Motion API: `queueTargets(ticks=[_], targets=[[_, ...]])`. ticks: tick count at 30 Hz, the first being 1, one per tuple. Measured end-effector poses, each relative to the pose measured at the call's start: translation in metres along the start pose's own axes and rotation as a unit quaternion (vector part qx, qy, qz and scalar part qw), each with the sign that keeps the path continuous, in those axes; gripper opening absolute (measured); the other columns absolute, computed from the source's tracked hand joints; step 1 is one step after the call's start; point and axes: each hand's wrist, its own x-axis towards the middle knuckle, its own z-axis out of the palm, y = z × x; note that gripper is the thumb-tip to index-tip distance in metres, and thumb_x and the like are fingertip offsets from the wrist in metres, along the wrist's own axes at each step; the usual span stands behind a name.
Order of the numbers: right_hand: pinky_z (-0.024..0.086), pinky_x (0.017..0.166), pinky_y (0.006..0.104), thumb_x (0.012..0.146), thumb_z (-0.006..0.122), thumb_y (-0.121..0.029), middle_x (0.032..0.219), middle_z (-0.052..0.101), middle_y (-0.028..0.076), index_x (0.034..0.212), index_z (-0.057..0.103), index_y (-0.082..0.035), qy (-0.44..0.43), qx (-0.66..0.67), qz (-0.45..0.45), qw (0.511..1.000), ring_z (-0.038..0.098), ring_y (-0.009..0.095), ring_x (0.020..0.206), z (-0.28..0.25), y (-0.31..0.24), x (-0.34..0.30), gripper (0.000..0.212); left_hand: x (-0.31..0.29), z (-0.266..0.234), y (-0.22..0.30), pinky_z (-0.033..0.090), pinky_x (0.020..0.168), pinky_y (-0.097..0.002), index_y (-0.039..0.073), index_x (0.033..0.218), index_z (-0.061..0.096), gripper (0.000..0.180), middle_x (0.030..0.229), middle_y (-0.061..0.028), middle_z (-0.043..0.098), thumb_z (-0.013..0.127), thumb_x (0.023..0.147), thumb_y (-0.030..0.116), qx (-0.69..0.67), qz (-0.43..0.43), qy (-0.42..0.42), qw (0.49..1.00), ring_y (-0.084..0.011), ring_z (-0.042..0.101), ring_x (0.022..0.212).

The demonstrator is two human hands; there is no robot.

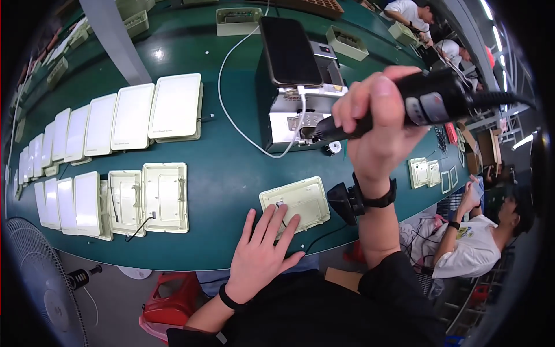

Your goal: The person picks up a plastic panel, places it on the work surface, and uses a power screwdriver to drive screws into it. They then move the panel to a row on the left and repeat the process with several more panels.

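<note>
My right hand [378, 113] is wrapped round a black electric screwdriver [433, 101] with a cord trailing off to the right. Its bit end points left, at the metal front of a screw feeder [283, 106]. Spread fingers of my left hand [257, 254] lie on a pale cream plastic housing [306, 199], which rests open side up near the table's front edge. A thin black cable [324, 237] runs beside that housing. On top of the feeder leans a dark phone [291, 52] with a white cable plugged in.
Rows of white-faced panels [134, 117] and open housings [166, 196] cover the green table's left side. Bins of small parts [239, 22] stand at the back. A fan [49, 289] and a red stool [171, 298] are below left. A co-worker [471, 246] sits at right.
</note>
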Motion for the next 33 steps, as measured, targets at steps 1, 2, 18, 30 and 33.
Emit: queueTargets(ticks=[1,2,18,30,33], targets=[[0.041,0.048,0.0337,0.102,0.057,-0.019,0.068,0.047,0.006,0.111,0.051,-0.007,0.003,0.018,0.003,1.0,0.044,0.015,0.048,0.0,0.001,-0.001,0.017,-0.001,0.002,-0.001,0.034,0.12,-0.0596,0.014,0.146,0.058,0.069,0.151,-0.0163,0.053,0.075,0.088,0.048,-0.011,-0.003,0.003,1.0,-0.0364,0.048,0.143],[0.041,0.048,0.0338,0.102,0.058,-0.019,0.067,0.047,0.005,0.111,0.051,-0.007,0.007,0.037,0.006,0.999,0.044,0.015,0.048,-0.001,0.002,-0.003,0.017,-0.002,0.003,-0.002,0.034,0.12,-0.0612,0.014,0.146,0.059,0.069,0.151,-0.0168,0.052,0.076,0.088,0.048,-0.021,-0.006,0.005,1.0,-0.0376,0.048,0.143],[0.043,0.048,0.0331,0.101,0.062,-0.02,0.069,0.049,0.005,0.109,0.045,-0.008,-0.06,0.042,0.076,0.994,0.046,0.015,0.048,-0.026,0.006,-0.069,0.022,0.0,0.008,-0.004,0.032,0.12,-0.0631,0.014,0.143,0.061,0.063,0.152,-0.0169,0.052,0.077,0.085,0.034,-0.036,-0.034,0.016,0.999,-0.0381,0.046,0.146],[0.043,0.047,0.0333,0.101,0.063,-0.019,0.068,0.05,0.006,0.107,0.047,-0.007,-0.04,0.07,0.083,0.993,0.046,0.015,0.049,-0.029,0.012,-0.076,0.021,-0.004,0.009,0.0,0.036,0.118,-0.0589,0.014,0.143,0.062,0.065,0.144,-0.0073,0.057,0.077,0.085,0.04,0.012,-0.032,0.023,0.999,-0.0319,0.053,0.128],[0.043,0.047,0.0334,0.102,0.062,-0.018,0.069,0.05,0.007,0.107,0.049,-0.006,-0.049,0.102,0.028,0.993,0.046,0.015,0.049,-0.029,0.009,-0.058,0.019,-0.002,0.007,-0.001,0.036,0.118,-0.0586,0.014,0.143,0.062,0.065,0.143,-0.0069,0.058,0.075,0.086,0.042,0.011,-0.028,0.028,0.999,-0.0315,0.053,0.127]])
